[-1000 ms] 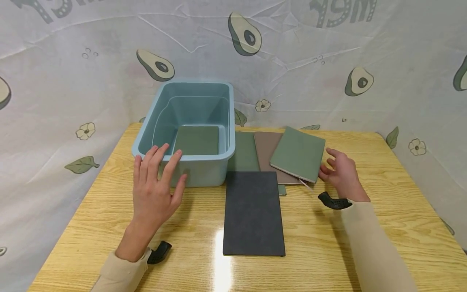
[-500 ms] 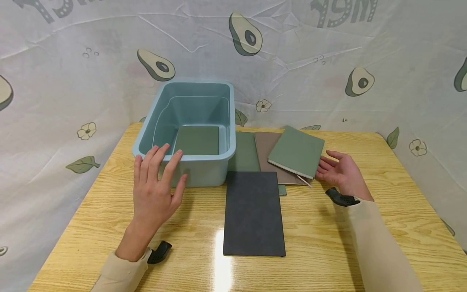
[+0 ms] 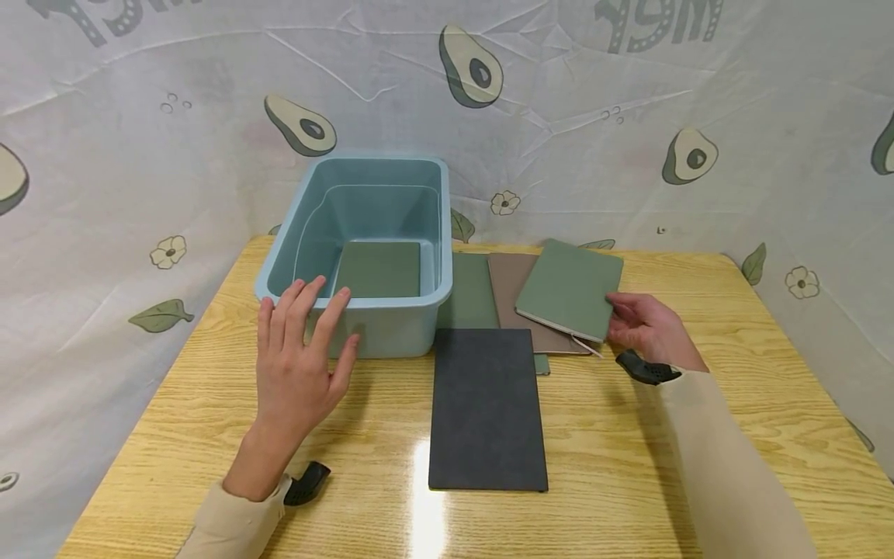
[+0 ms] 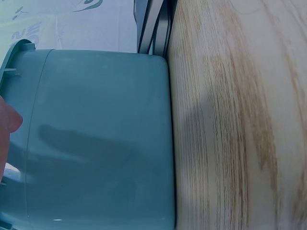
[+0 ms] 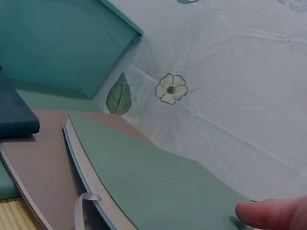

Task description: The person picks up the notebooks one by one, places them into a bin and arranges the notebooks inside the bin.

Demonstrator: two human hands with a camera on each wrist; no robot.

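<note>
My left hand rests its spread fingers over the front rim of a blue plastic bin. In the left wrist view, a fingertip shows at the edge beside the bin's wall. My right hand pinches the right edge of a green notebook, thumb on the cover and fingers mostly hidden beneath. The right wrist view shows the notebook's pages and its ribbon bookmark. This notebook lies askew over a brown notebook. Inside the bin another green notebook lies flat.
A black notebook lies in front of the bin, its far end over another green notebook at the bin's right side. All stand on a wooden table. Behind hangs a pale cloth printed with avocados and flowers.
My right hand first opened a little at the green notebook's edge, then brought its thumb down onto the cover. The notebook shifted slightly. My left hand has stayed at the bin.
</note>
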